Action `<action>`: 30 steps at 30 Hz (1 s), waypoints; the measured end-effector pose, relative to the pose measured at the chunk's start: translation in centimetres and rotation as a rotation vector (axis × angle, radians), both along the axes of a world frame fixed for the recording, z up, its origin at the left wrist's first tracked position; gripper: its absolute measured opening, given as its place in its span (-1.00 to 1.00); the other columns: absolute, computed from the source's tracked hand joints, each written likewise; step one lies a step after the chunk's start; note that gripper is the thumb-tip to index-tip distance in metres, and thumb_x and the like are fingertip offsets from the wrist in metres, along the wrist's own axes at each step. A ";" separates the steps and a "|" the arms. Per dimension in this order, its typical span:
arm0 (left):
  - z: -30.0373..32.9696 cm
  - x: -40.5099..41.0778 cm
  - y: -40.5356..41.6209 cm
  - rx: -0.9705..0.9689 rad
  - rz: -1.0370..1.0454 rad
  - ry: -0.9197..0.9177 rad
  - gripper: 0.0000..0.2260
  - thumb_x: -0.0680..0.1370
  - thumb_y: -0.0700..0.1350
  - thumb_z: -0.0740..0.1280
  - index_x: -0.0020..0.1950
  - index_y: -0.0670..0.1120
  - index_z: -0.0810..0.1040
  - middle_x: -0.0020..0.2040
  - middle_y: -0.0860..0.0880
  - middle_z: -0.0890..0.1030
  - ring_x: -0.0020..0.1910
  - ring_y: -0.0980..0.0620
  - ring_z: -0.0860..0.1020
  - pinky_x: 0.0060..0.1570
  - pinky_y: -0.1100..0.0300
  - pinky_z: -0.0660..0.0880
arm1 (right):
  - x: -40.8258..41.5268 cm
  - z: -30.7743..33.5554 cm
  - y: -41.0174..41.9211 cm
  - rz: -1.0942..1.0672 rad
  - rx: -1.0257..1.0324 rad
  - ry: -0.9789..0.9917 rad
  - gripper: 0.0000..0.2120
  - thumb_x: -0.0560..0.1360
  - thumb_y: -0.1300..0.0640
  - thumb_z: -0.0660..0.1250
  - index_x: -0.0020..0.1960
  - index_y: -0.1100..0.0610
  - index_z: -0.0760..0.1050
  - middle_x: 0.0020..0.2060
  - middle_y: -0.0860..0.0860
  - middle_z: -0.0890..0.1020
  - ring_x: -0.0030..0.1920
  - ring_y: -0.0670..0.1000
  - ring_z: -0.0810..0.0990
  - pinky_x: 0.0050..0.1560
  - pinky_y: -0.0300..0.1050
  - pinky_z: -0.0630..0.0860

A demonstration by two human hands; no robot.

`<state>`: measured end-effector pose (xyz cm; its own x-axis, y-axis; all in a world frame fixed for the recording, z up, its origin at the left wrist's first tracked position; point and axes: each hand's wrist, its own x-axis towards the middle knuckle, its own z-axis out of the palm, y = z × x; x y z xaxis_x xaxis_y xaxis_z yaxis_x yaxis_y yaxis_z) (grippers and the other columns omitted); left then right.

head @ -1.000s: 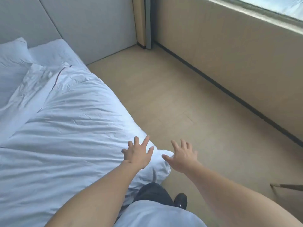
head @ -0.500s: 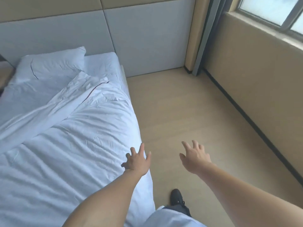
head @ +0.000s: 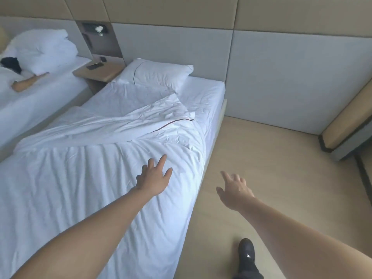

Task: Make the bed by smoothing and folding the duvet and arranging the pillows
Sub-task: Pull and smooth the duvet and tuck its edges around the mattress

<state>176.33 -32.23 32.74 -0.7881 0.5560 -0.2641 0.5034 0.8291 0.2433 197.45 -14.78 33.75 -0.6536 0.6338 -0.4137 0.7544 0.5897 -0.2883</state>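
Since half a second ago my view has swung left and up: the window has gone from sight, a second bed (head: 36, 101) and a nightstand (head: 98, 72) have come in, and my left hand (head: 154, 178) has moved further in over the duvet (head: 84, 178). Hands, two: the left with fingers (head: 162, 160) spread apart, holding nothing, over the duvet's right side, contact not certain; my right hand (head: 234, 191) with fingers apart and empty, out over the floor (head: 271, 178) beside the bed. Duvet, one: white, wrinkled, covering the near bed (head: 213, 109), its top edge folded back crookedly with a dark piped line showing. Pillow (head: 159, 74), one on this bed: white, lying at the headboard (head: 171, 41), left of centre. Second bed: one bunched white heap of bedding (head: 46, 49), one person (head: 18, 77) lying there. Nightstand, one, carrying small dark items too small to identify. Shoe (head: 246, 252), one, dark, mine. Readable writing: none.
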 end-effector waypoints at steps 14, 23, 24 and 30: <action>-1.4 -4.4 16.9 0.084 0.420 -0.012 -0.45 0.67 0.22 0.05 0.63 0.21 -0.04 0.52 -0.09 0.22 0.37 -0.16 0.36 0.22 -0.12 0.41 | -16.1 -2.1 21.8 0.398 -0.106 0.018 -0.39 0.65 -0.08 0.14 0.61 -0.07 -0.04 0.42 0.09 0.33 0.44 0.17 0.26 0.32 0.11 0.36; -7.5 -13.3 28.4 0.018 0.600 -0.253 -0.42 0.67 0.24 -0.01 0.63 0.20 -0.16 0.51 -0.10 0.25 0.35 -0.13 0.42 0.25 -0.08 0.46 | -30.8 -4.8 29.2 0.506 -0.139 -0.056 -0.37 0.65 -0.11 0.13 0.62 -0.12 -0.08 0.33 0.09 0.43 0.34 0.15 0.40 0.28 0.06 0.41; -7.5 -14.3 29.1 0.014 0.599 -0.260 -0.42 0.67 0.24 -0.01 0.63 0.20 -0.17 0.50 -0.10 0.27 0.33 -0.13 0.43 0.24 -0.08 0.47 | -32.2 -4.9 30.0 0.508 -0.142 -0.061 -0.38 0.65 -0.11 0.12 0.62 -0.13 -0.08 0.33 0.08 0.42 0.33 0.13 0.40 0.26 0.05 0.42; -7.0 -22.4 32.8 0.028 0.660 -0.254 -0.44 0.67 0.21 0.00 0.63 0.20 -0.14 0.50 -0.09 0.25 0.33 -0.13 0.40 0.22 -0.05 0.43 | -40.8 -5.6 36.5 0.502 -0.162 -0.023 -0.40 0.64 -0.15 0.13 0.61 -0.18 -0.03 0.44 0.05 0.30 0.29 0.10 0.47 0.23 0.04 0.49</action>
<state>153.96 0.61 25.79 -0.8787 -0.0075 -0.4774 -0.1775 0.9333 0.3120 156.69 21.73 28.14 -0.8497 0.1721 -0.4984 0.3980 0.8294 -0.3920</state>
